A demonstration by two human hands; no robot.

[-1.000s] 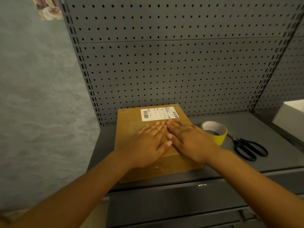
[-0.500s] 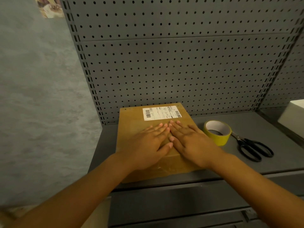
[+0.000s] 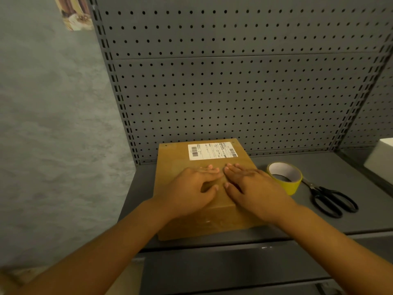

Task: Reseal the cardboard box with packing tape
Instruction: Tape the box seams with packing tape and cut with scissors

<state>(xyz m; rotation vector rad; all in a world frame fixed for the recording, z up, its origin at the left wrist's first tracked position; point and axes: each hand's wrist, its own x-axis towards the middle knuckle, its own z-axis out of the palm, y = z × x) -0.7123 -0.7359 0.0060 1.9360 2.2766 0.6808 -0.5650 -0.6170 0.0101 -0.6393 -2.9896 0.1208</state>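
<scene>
Both the left hand (image 3: 191, 193) and right hand (image 3: 253, 188) lie flat, gripping nothing, on the shut cardboard box (image 3: 170, 167) mid-bench; the tape roll (image 3: 285, 177) at its three o'clock seems untouched, so sealing likely remains.

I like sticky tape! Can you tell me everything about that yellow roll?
The roll of yellow tape lies flat on the grey shelf, hole facing up. Its outside is yellow and its inner core looks white. It sits just right of the cardboard box, with black scissors beside it. No hand touches it.
</scene>
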